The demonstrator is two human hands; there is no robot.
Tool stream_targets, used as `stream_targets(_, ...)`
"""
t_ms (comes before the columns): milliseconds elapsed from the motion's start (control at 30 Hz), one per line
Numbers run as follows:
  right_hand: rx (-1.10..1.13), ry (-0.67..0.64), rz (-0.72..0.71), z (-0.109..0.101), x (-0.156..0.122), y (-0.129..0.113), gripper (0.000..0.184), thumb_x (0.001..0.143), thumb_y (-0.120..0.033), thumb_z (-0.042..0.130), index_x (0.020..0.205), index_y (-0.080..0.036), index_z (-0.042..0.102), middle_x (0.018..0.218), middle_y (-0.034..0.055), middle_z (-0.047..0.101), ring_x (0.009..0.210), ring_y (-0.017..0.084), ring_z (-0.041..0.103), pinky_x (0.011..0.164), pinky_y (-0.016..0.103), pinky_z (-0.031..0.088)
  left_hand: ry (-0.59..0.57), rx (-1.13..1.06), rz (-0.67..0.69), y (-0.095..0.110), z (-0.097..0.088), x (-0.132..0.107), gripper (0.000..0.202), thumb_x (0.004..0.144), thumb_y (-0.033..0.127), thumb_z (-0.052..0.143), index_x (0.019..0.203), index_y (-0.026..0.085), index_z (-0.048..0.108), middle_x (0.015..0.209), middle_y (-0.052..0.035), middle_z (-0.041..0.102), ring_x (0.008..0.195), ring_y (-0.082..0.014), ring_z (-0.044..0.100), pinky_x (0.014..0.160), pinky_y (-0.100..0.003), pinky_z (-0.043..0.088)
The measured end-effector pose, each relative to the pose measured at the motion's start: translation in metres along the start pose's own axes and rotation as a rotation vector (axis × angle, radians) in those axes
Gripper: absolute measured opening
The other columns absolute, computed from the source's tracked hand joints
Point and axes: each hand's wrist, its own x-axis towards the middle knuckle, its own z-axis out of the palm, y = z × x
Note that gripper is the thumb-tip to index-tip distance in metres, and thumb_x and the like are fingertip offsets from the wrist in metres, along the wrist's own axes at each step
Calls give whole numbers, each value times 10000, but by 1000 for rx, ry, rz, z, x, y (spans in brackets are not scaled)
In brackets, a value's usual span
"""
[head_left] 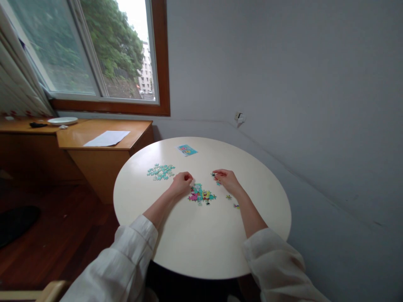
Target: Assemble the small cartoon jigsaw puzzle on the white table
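A partly joined jigsaw puzzle with a yellow and a pink cartoon figure lies on the round white table. Just at its upper left edge is my left hand, closed in a pinch; whatever the fingertips hold is too small to make out. My right hand is to the right of the puzzle, its fingers together on a dark small jigsaw piece. Under that hand more pieces show in part. Two loose pieces, one yellowish and one purple and yellow, lie near my right wrist.
A spread of teal jigsaw pieces lies at the table's left. Towards the far edge is a blue picture card. Beyond stands a wooden desk with paper and a white plate. A wall borders the right side.
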Motion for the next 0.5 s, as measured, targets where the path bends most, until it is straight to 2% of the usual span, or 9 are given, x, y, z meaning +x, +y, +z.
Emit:
stream_targets(267,18,-29,20,2,-3,-5,260,574,-342,666,741,-144,643,551,9,611,525,112,546,495,233,405,7,-5,2,-3,2,2,157,682,149,473,708,147,628,659,-15,615,642,-128,532,627,-234,410)
stream_targets(500,48,-158,54,6,-11,-15,318,524,-393,736,668,-133,620,532,21,625,476,110,551,495,244,424,8,-7,12,-4,3,2,155,681,149,475,708,144,628,658,-15,617,636,-123,531,627,-229,412)
